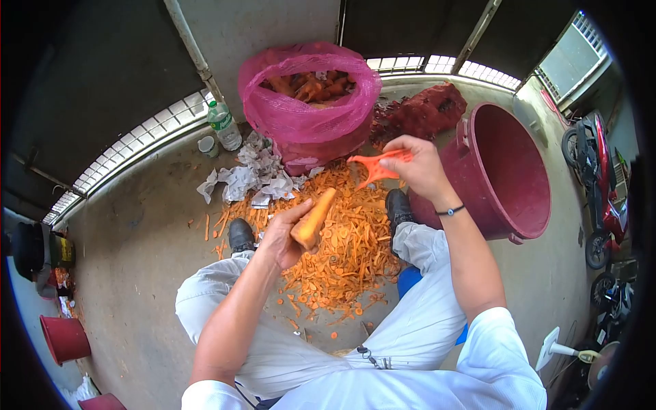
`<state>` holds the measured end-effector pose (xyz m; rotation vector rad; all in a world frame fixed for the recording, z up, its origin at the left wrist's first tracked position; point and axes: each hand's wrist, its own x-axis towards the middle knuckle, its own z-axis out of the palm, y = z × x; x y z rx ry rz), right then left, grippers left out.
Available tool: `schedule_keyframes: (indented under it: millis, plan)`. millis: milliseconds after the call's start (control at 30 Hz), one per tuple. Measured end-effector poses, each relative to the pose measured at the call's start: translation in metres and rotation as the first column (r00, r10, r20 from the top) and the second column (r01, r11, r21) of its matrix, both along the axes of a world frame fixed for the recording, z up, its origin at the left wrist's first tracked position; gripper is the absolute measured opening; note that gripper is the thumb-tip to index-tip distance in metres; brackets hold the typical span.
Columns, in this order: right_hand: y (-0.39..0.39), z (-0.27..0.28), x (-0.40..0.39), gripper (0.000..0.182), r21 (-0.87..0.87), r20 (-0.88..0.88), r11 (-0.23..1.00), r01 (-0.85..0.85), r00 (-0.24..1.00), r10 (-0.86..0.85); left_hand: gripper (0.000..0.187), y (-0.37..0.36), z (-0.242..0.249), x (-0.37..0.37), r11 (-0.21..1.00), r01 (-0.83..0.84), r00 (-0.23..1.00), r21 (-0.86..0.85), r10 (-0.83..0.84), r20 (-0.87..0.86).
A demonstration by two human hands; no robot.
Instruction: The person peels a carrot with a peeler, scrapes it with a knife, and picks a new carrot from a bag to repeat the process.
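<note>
The left hand's (pixel 284 237) fingers (pixel 298 209) curl round a carrot (pixel 318 213), which juts beyond them; the right hand (pixel 421 167) grips a peeler (pixel 378 167), apart from it.

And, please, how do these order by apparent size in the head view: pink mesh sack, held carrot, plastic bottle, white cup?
Largest: pink mesh sack
Middle: carrot (nearer the camera) and plastic bottle, too alike to rank
Smallest: white cup

One held carrot (pixel 315 220), one peeler (pixel 373 165), motorcycles (pixel 604 174)—perhaps two
</note>
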<state>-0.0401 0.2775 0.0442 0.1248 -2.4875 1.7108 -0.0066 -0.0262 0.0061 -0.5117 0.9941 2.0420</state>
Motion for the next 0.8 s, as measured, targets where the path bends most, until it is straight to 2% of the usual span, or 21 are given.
schedule_keyframes:
  millis: [33, 100, 167, 200, 267, 367, 567, 633, 700, 800]
  plan:
    - [-0.012, 0.009, 0.009, 0.018, -0.125, 0.052, 0.986, -0.109, 0.992, 0.116, 0.03, -0.003, -0.006, -0.003, 0.999, -0.007, 1.0, 0.043, 0.007, -0.005]
    - [-0.038, 0.02, 0.029, 0.02, -0.131, 0.018, 0.959, -0.251, 0.967, 0.255, 0.031, -0.007, -0.017, -0.009, 0.996, 0.029, 1.0, 0.083, -0.029, -0.001]
    - [-0.056, 0.026, 0.039, 0.021, 0.05, -0.084, 0.924, -0.38, 0.92, 0.383, 0.032, -0.006, -0.021, -0.007, 0.984, 0.071, 0.997, 0.161, -0.072, 0.001]
    - [-0.063, 0.031, 0.043, 0.022, 0.075, -0.077, 0.911, -0.404, 0.909, 0.41, 0.032, -0.002, -0.022, -0.005, 0.984, 0.079, 0.997, 0.159, -0.081, 0.006]
    - [-0.067, 0.028, 0.044, 0.022, 0.099, -0.102, 0.908, -0.407, 0.904, 0.416, 0.03, 0.011, -0.022, -0.002, 0.998, -0.037, 0.999, 0.049, 0.037, -0.017]
    - [-0.066, 0.026, 0.043, 0.021, 0.144, -0.143, 0.901, -0.41, 0.892, 0.428, 0.028, 0.017, -0.022, 0.0, 0.996, -0.081, 0.997, 0.034, 0.082, -0.009]
    - [-0.063, 0.026, 0.041, 0.023, 0.152, -0.17, 0.903, -0.403, 0.889, 0.425, 0.027, 0.017, -0.005, 0.003, 0.994, -0.07, 0.997, 0.08, 0.072, -0.019]
    - [-0.061, 0.024, 0.039, 0.023, 0.024, -0.076, 0.897, -0.441, 0.894, 0.442, 0.027, 0.02, 0.003, 0.006, 0.995, -0.067, 0.997, 0.079, 0.069, -0.027]
    - [-0.06, 0.023, 0.038, 0.022, -0.011, -0.039, 0.886, -0.464, 0.886, 0.463, 0.027, 0.019, 0.003, 0.008, 0.994, -0.071, 0.997, 0.078, 0.073, -0.035]
    - [-0.06, 0.02, 0.037, 0.022, -0.075, 0.012, 0.87, -0.488, 0.872, 0.49, 0.027, 0.012, -0.009, 0.007, 0.992, 0.02, 0.997, 0.122, -0.011, -0.079]
